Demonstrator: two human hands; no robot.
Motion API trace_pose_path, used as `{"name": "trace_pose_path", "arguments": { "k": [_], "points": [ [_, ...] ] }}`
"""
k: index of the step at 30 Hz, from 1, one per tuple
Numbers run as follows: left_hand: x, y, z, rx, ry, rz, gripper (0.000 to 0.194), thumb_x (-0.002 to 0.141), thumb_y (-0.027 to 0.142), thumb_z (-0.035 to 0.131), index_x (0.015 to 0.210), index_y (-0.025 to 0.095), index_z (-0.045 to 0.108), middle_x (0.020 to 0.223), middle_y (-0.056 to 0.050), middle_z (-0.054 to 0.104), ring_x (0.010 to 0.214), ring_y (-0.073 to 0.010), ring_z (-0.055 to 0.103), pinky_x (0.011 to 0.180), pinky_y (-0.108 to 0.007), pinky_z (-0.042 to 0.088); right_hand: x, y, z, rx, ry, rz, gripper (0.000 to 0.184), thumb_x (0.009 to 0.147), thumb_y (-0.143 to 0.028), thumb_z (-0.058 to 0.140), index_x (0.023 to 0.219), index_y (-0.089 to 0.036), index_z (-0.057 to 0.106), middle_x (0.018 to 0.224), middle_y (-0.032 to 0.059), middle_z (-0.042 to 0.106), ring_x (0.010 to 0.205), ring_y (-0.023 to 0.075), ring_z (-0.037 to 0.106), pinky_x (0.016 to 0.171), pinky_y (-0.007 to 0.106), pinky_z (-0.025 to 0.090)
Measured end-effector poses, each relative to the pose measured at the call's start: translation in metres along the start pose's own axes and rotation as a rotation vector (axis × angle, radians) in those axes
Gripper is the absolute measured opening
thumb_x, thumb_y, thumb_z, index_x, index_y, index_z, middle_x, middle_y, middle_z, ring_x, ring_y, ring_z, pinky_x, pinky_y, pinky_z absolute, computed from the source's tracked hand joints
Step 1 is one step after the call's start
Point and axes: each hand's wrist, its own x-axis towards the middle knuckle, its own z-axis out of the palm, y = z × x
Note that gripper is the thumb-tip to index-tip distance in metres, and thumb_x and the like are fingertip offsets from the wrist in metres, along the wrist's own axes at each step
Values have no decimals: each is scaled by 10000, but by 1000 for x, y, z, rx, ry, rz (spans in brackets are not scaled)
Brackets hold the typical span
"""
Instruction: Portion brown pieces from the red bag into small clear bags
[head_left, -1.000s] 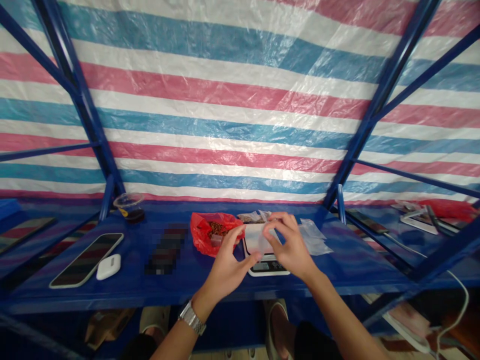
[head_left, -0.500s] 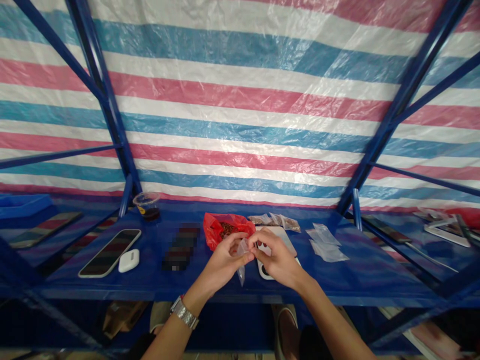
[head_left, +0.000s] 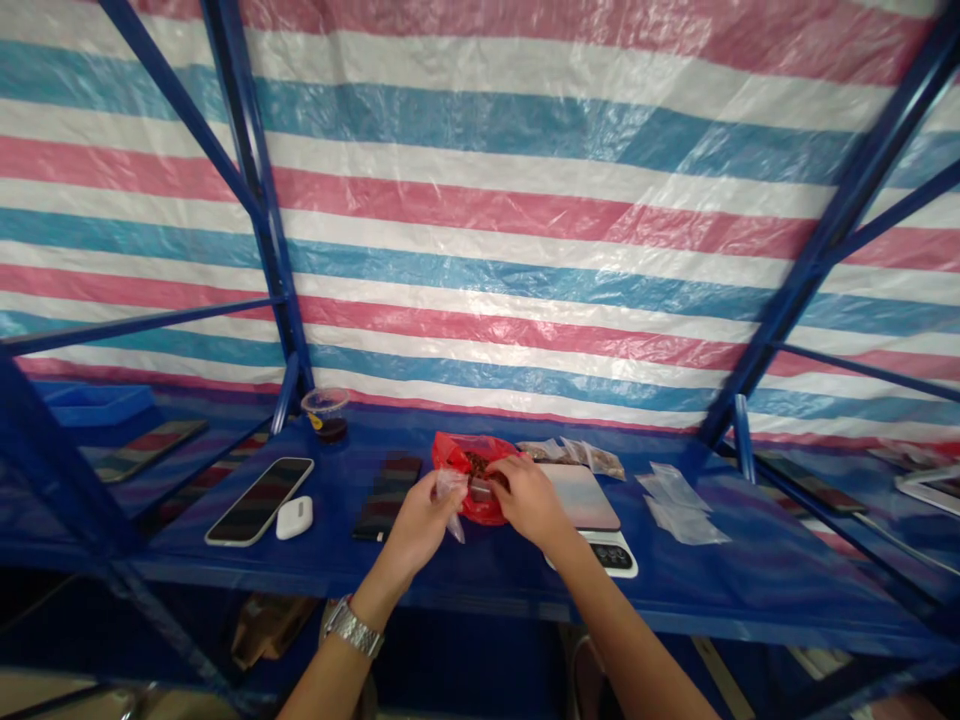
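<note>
My left hand (head_left: 421, 525) is closed on a small clear plastic bag (head_left: 453, 488), whose lower end hangs below the fingers. Just beyond it lies a red plastic bag (head_left: 450, 447), its mouth wide, with small brown pieces (head_left: 478, 463) inside. My right hand (head_left: 531, 502) reaches over the red bag's right side, fingers curled together down at the pieces. What those fingertips hold, if anything, is hidden. Under my right forearm stands a white kitchen scale (head_left: 589, 497) with a dark display, partly covered by the arm.
Filled clear packets (head_left: 600, 458) lie behind the scale, and flat clear bags (head_left: 682, 510) to its right. Leftward are a dark flat object (head_left: 386, 497), a white earphone case (head_left: 294, 518), a phone (head_left: 260, 502) and a plastic cup (head_left: 327, 414) of dark liquid. Blue posts (head_left: 259, 190) frame the shelf.
My hands have moved apart. The right left the clear bag and went into the red bag; the left kept the clear bag and shifted left. The scale is more exposed, and the view has shifted.
</note>
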Motion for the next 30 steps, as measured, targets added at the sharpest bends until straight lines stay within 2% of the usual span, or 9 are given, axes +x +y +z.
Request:
{"name": "trace_pose_path", "arguments": {
  "k": [4,7,11,16,19,22,26,30],
  "points": [
    [0,-12,1,49,-42,-101,445,716,550,738,907,149,707,811,-66,722,728,-206,652,702,-309,504,9,-5,13,-121,-163,12,195,903,-171,633,1047,-210,759,1073,85,771,1060,253,634,940,357,417],
    [3,-15,5,64,-55,-107,409,738,548,713,874,162,710,767,-49,707,698,-206,638,664,-299,485,12,-10,13,-123,-203,9,249,856,-142,657,1079,-202,751,1076,91,768,1050,249,637,909,344,411],
    [6,-14,12,81,-13,-115,383,774,559,689,715,182,646,602,-2,613,596,-184,572,616,-286,435,11,-10,5,-137,-213,23,278,771,-61,647,1005,-184,733,1045,88,763,1029,250,636,871,335,410],
    [-1,-13,21,84,-33,-116,443,782,595,679,617,193,588,559,11,562,588,-173,530,590,-271,380,7,-5,-14,-216,-280,92,301,703,-16,633,929,-195,721,955,83,760,976,259,643,827,343,421],
    [-5,-13,22,113,-59,-94,431,796,579,674,638,182,615,612,-1,596,636,-175,545,620,-267,379,10,-5,-18,-349,-202,92,381,724,-15,613,1049,-175,732,1093,145,738,1116,310,613,929,406,425],
    [-3,-15,22,111,-53,-72,436,815,585,667,685,169,660,656,-18,637,677,-192,586,662,-277,419,16,-6,-11,-413,-161,79,457,751,-24,601,1170,-165,716,1258,168,688,1221,326,567,1017,448,405],
    [6,-20,26,-10,4,-65,459,812,622,685,789,164,716,739,-48,710,788,-233,673,743,-304,496,20,-2,3,-358,-203,38,486,733,-13,590,1182,-152,714,1242,139,708,1224,307,573,1061,427,390],
    [13,-22,31,-146,15,-77,527,807,658,704,877,137,740,861,-86,773,897,-253,706,864,-348,523,19,6,9,-262,-194,44,480,715,10,561,1141,-142,720,1195,136,724,1206,289,591,1036,390,403]
  ]
}}
